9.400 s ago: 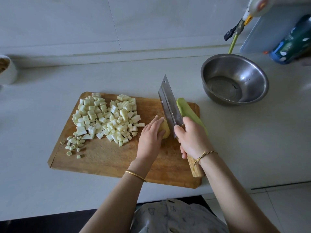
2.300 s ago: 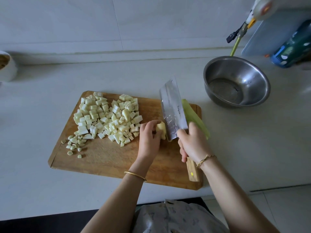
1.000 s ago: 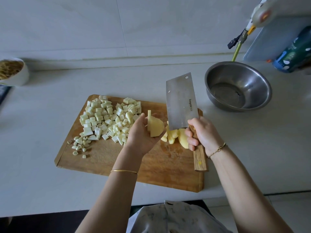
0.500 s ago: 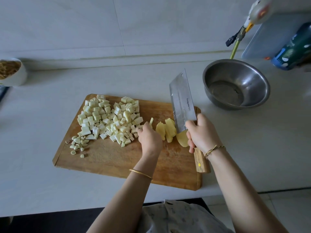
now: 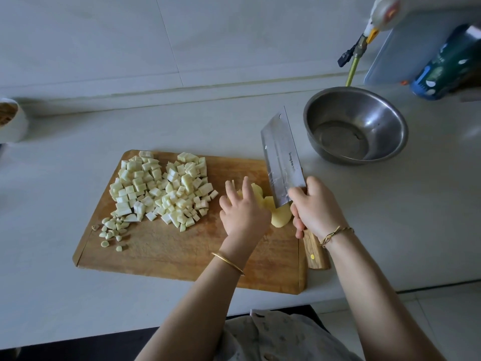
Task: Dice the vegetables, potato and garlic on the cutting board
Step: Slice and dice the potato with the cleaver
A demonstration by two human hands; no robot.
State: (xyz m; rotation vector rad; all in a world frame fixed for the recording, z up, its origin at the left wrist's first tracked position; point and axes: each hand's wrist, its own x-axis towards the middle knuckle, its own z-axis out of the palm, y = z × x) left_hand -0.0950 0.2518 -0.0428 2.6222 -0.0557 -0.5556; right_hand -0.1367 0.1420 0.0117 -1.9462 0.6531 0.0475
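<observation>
A wooden cutting board (image 5: 166,254) lies on the white counter. A heap of pale diced vegetable (image 5: 161,188) covers its far left part, with small chopped garlic pieces (image 5: 112,230) at its left edge. Yellow potato slices (image 5: 279,217) lie near the board's right side. My left hand (image 5: 243,212) rests on the slices with fingers spread over them. My right hand (image 5: 316,207) grips the wooden handle of a cleaver (image 5: 282,157). Its blade points away from me and stands just right of the slices, its heel touching them.
A steel bowl (image 5: 355,126) stands on the counter beyond the board's right end. A blue-green bottle (image 5: 447,66) and a leaning board are at the back right. A white bowl (image 5: 11,123) sits at the far left edge. The counter's front edge runs below the board.
The whole potato has been cut into slices. My left hand, which lifted one slice a second ago, has set it down and now lies over the slices. The cleaver stays beside them.
</observation>
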